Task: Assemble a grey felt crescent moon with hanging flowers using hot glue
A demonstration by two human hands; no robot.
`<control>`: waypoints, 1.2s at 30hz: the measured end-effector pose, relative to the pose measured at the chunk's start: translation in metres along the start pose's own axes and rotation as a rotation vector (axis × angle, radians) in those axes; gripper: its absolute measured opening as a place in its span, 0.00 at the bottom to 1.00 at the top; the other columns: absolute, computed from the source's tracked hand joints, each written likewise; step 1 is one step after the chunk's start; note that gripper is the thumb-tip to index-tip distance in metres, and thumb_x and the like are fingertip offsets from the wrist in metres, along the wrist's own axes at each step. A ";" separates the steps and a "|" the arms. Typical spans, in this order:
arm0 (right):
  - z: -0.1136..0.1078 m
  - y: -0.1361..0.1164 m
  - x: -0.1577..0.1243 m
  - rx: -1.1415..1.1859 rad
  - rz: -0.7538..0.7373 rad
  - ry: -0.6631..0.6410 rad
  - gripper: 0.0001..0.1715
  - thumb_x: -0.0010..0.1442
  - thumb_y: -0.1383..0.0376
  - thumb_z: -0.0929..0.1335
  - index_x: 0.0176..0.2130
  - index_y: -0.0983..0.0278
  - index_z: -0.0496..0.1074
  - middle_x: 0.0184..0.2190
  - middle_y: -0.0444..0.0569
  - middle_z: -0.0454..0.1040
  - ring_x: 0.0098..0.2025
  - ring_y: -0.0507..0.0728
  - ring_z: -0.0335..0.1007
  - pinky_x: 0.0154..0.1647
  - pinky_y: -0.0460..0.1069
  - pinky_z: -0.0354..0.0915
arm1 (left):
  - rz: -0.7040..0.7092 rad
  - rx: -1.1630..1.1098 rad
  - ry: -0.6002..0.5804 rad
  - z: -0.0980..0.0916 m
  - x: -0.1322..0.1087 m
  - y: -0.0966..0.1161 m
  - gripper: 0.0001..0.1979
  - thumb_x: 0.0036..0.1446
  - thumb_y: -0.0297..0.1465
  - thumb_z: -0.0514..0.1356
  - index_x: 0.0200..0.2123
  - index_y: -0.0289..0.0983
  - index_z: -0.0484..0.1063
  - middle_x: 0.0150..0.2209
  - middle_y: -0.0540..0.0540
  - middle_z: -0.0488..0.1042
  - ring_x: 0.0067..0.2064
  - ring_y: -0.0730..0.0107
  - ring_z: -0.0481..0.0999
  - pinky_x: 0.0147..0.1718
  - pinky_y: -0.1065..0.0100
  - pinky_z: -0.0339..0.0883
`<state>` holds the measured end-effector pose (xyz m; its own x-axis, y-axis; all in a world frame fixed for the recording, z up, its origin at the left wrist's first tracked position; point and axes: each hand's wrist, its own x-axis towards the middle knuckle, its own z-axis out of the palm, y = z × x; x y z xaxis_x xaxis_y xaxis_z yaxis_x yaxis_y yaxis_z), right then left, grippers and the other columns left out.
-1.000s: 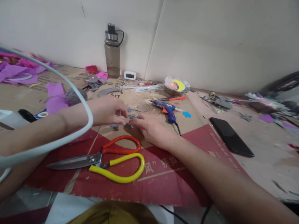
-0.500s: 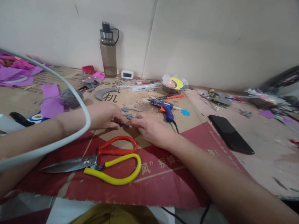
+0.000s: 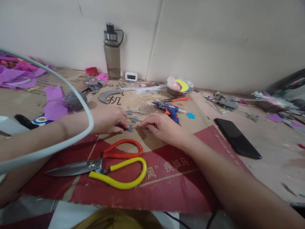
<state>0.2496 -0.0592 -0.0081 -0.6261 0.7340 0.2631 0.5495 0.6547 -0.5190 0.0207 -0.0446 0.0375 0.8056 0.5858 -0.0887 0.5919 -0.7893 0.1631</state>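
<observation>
On the cardboard [image 3: 114,136], small grey leaf-shaped felt pieces lie in a column between my hands. My left hand [image 3: 111,120] is closed, its fingertips at the edge of the nearest grey felt leaf [image 3: 130,128]. Thumb and fingers of my right hand [image 3: 164,128] are pinched together at the grey yarn [image 3: 138,127] running from that leaf; part of it is hidden under the fingers. Just beyond lie a second felt leaf [image 3: 134,119] and a third leaf [image 3: 130,112], each with yarn trailing right.
Large scissors [image 3: 95,165] with red and yellow handles lie in front. A blue glue gun [image 3: 170,109] sits beyond my right hand, a black phone [image 3: 237,138] at right. A bottle [image 3: 112,55] stands by the wall. A pale curved tube [image 3: 83,105] crosses the left.
My right hand has moved right, away from my left, uncovering the nearest felt leaf and its yarn. My left hand stays nearly in place. The view has shifted slightly.
</observation>
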 end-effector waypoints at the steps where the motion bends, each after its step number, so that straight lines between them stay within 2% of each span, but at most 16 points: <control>1: -0.001 0.001 0.000 -0.005 0.011 0.029 0.14 0.58 0.73 0.62 0.36 0.64 0.76 0.35 0.48 0.77 0.38 0.53 0.70 0.42 0.48 0.63 | -0.003 0.009 -0.016 0.001 0.000 -0.001 0.09 0.52 0.29 0.60 0.35 0.42 0.80 0.34 0.48 0.77 0.35 0.70 0.73 0.38 0.73 0.61; 3: -0.003 0.001 0.000 -0.014 0.027 0.106 0.11 0.58 0.72 0.63 0.36 0.64 0.74 0.34 0.48 0.76 0.37 0.53 0.69 0.39 0.48 0.63 | -0.005 0.018 -0.069 0.002 0.000 -0.001 0.10 0.52 0.29 0.60 0.37 0.43 0.79 0.35 0.48 0.77 0.37 0.70 0.73 0.39 0.72 0.60; 6: -0.002 -0.007 -0.001 -0.005 0.019 0.159 0.09 0.58 0.70 0.63 0.38 0.64 0.71 0.33 0.47 0.73 0.34 0.52 0.67 0.36 0.47 0.62 | -0.021 0.016 -0.054 0.001 -0.001 0.001 0.09 0.52 0.30 0.60 0.37 0.43 0.79 0.36 0.49 0.76 0.38 0.70 0.73 0.39 0.73 0.60; 10: 0.002 -0.020 -0.003 -0.008 -0.066 0.075 0.12 0.57 0.73 0.63 0.41 0.63 0.68 0.37 0.47 0.72 0.38 0.53 0.66 0.40 0.48 0.61 | -0.010 0.026 -0.070 -0.001 -0.003 0.004 0.08 0.54 0.30 0.59 0.37 0.42 0.78 0.37 0.49 0.76 0.38 0.70 0.73 0.39 0.73 0.60; 14: 0.005 -0.021 -0.004 -0.076 -0.127 0.019 0.15 0.56 0.77 0.61 0.41 0.63 0.67 0.38 0.48 0.72 0.44 0.55 0.64 0.45 0.49 0.60 | -0.011 0.002 -0.052 0.000 -0.003 0.003 0.08 0.53 0.30 0.60 0.36 0.42 0.78 0.37 0.48 0.76 0.37 0.70 0.73 0.39 0.72 0.60; 19: 0.002 -0.018 -0.003 -0.242 -0.167 -0.069 0.16 0.59 0.77 0.60 0.42 0.63 0.69 0.36 0.50 0.72 0.43 0.56 0.63 0.45 0.51 0.60 | 0.002 -0.029 -0.064 -0.002 -0.001 0.001 0.09 0.52 0.30 0.60 0.36 0.42 0.79 0.35 0.49 0.78 0.37 0.71 0.73 0.39 0.73 0.60; 22: 0.000 -0.019 -0.003 -0.298 -0.173 -0.088 0.15 0.59 0.75 0.60 0.41 0.62 0.70 0.34 0.50 0.71 0.43 0.57 0.64 0.45 0.52 0.59 | -0.055 -0.078 -0.113 -0.008 -0.001 0.001 0.09 0.52 0.29 0.59 0.35 0.42 0.79 0.31 0.50 0.79 0.33 0.72 0.73 0.34 0.74 0.60; 24: -0.001 -0.019 -0.003 -0.257 -0.170 -0.079 0.14 0.59 0.75 0.60 0.40 0.62 0.70 0.34 0.49 0.72 0.43 0.57 0.64 0.45 0.52 0.59 | -0.116 -0.118 -0.119 -0.010 -0.002 0.001 0.08 0.52 0.29 0.59 0.32 0.40 0.79 0.29 0.50 0.78 0.29 0.73 0.72 0.30 0.74 0.59; 27: 0.000 -0.016 -0.003 -0.126 -0.137 -0.005 0.10 0.59 0.74 0.62 0.38 0.63 0.68 0.36 0.48 0.72 0.40 0.54 0.65 0.43 0.50 0.60 | -0.161 -0.131 -0.089 -0.011 -0.002 0.001 0.04 0.48 0.28 0.61 0.28 0.39 0.77 0.26 0.51 0.77 0.27 0.74 0.70 0.28 0.74 0.57; 31: 0.000 -0.011 -0.002 0.001 -0.032 0.236 0.02 0.58 0.68 0.66 0.34 0.64 0.66 0.31 0.46 0.69 0.34 0.52 0.63 0.37 0.48 0.60 | -0.177 -0.032 -0.083 -0.009 -0.001 0.005 0.06 0.47 0.28 0.62 0.32 0.37 0.74 0.30 0.49 0.75 0.31 0.73 0.69 0.29 0.74 0.56; 33: -0.001 -0.009 -0.001 0.042 0.007 0.301 0.04 0.57 0.66 0.67 0.31 0.64 0.66 0.28 0.45 0.68 0.31 0.51 0.62 0.34 0.47 0.59 | -0.204 -0.008 -0.087 -0.010 -0.001 0.007 0.09 0.47 0.30 0.62 0.35 0.36 0.72 0.33 0.48 0.74 0.33 0.71 0.69 0.30 0.73 0.56; 36: -0.003 -0.006 0.001 0.089 0.055 0.324 0.06 0.57 0.66 0.68 0.29 0.64 0.66 0.27 0.44 0.69 0.30 0.51 0.62 0.33 0.47 0.58 | -0.229 -0.019 -0.101 -0.012 -0.001 0.010 0.10 0.48 0.30 0.63 0.35 0.35 0.71 0.35 0.47 0.73 0.35 0.70 0.69 0.31 0.72 0.57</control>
<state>0.2474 -0.0625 -0.0023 -0.3804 0.7964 0.4701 0.5184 0.6046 -0.6047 0.0255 -0.0511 0.0515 0.6494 0.7269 -0.2235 0.7596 -0.6339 0.1453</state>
